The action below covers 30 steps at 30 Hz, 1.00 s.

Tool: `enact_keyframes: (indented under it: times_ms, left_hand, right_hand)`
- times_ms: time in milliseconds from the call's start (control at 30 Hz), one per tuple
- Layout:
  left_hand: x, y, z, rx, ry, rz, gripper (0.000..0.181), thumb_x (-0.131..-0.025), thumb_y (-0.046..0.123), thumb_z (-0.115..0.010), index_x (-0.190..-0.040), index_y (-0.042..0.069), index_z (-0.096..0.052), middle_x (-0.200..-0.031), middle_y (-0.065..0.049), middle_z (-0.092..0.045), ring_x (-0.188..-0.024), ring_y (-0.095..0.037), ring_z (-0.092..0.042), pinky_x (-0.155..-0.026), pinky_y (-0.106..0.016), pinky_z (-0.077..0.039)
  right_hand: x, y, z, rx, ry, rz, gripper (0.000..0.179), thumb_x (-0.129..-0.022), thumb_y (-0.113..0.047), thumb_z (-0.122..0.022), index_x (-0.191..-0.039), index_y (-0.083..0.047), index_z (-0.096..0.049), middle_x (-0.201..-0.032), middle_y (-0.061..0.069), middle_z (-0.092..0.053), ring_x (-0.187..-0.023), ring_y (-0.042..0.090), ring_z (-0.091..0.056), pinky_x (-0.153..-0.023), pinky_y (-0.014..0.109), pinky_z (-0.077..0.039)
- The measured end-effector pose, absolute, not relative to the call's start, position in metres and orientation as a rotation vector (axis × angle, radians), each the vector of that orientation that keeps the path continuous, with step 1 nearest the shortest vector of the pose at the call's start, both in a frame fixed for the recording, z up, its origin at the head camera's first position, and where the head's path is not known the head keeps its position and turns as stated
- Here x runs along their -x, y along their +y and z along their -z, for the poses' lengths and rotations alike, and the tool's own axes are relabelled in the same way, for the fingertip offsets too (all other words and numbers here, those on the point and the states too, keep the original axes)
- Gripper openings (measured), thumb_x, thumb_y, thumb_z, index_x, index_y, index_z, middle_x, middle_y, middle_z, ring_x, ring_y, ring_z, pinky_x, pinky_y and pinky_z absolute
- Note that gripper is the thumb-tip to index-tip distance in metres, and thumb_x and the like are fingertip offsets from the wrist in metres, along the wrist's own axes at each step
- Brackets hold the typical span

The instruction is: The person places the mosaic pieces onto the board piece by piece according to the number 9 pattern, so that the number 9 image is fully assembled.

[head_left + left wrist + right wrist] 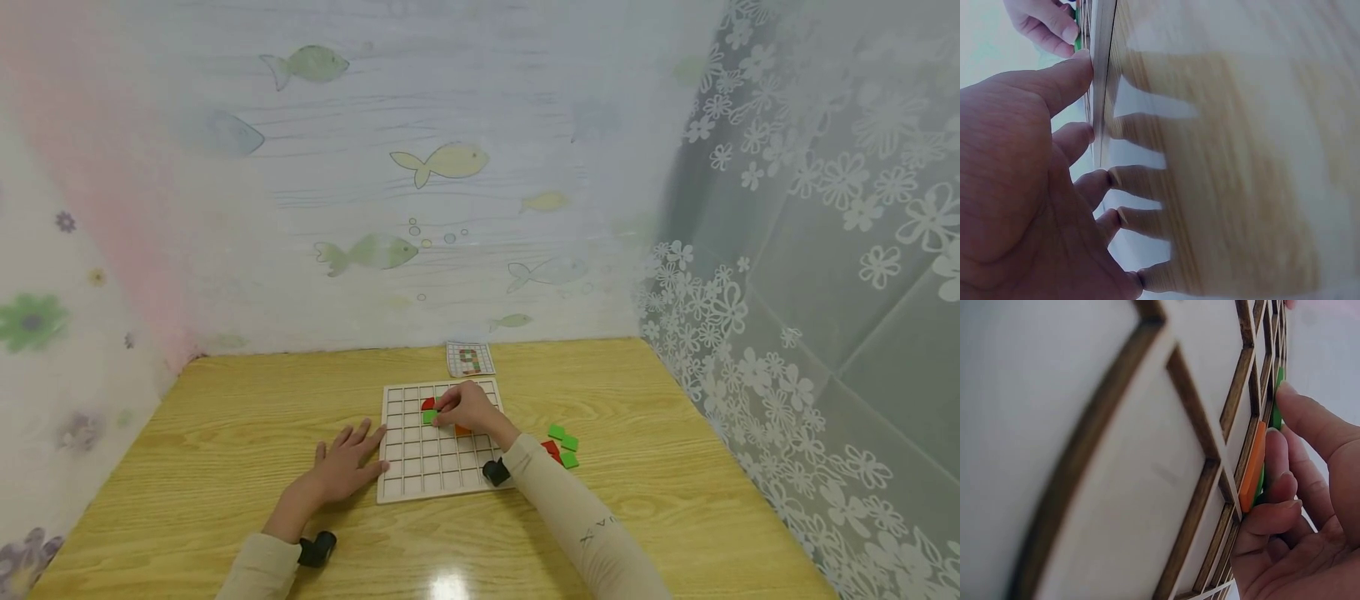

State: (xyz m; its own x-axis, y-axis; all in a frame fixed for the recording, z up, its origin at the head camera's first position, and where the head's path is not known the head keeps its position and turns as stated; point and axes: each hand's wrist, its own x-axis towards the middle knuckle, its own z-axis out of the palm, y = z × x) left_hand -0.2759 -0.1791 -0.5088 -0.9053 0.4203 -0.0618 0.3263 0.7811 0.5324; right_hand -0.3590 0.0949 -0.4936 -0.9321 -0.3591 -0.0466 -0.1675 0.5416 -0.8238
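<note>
A pale wooden grid board (412, 485) lies on the table. My left hand (343, 467) rests at its left edge, fingers spread, with the thumb and fingertips touching the rim. Over the board's upper part, my right hand (468, 407) has curled fingers and pinches a green square tile (1277, 412) against the grid. Close to those fingertips, a red piece (428, 403) and a green tile (429, 417) sit in cells. An orange tile (462, 431) lies partly under the right hand. Beside it in the right wrist view, another green piece (1260, 481) is mostly hidden.
Right of the board are loose green tiles (570, 443) and red pieces (551, 448), partly behind the right sleeve. A printed pattern card (470, 359) lies beyond the board. A wall with fish drawings (450, 250) rises behind the wooden table (637, 400).
</note>
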Motion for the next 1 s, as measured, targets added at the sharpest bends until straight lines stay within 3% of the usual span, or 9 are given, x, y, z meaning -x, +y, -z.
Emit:
enact_keyframes:
  times_ms: [500,833,1000]
  left_hand:
    - [0.268,-0.174,0.495,-0.588,2.781,-0.787,0.071,-0.102,0.043,-0.060,-0.158,0.006,-0.037,-0.164,-0.030,-0.021,-0.148,-0.058,-0.014,-0.105,-0.085,-0.003]
    - [0.267,-0.176,0.494,-0.616,2.785,-0.797,0.074,-0.102,0.051,-0.056,-0.157,0.006,-0.038,-0.163,-0.032,-0.022,-0.147,-0.059,-0.015,-0.105,-0.085,-0.002]
    - [0.272,-0.177,0.504,-0.601,2.789,-0.786,0.076,-0.102,0.053,-0.055,-0.160,0.009,-0.034,-0.166,-0.027,-0.019,-0.150,-0.056,-0.012,-0.106,-0.084,-0.001]
  right_hand:
    - [0.358,0.097,0.492,0.481,2.529,1.344,0.017,-0.086,-0.011,-0.083,-0.101,-0.004,-0.079,-0.087,0.002,-0.073,-0.076,0.008,-0.064,-0.072,0.025,-0.054]
    - [0.359,0.098,0.492,0.487,2.527,1.349,0.016,-0.085,-0.011,-0.083,-0.100,-0.005,-0.079,-0.087,0.001,-0.074,-0.076,0.008,-0.064,-0.072,0.025,-0.054]
    - [0.360,0.098,0.494,0.486,2.523,1.346,0.017,-0.085,-0.011,-0.084,-0.100,-0.005,-0.079,-0.087,0.000,-0.073,-0.077,0.008,-0.064,-0.071,0.025,-0.054]
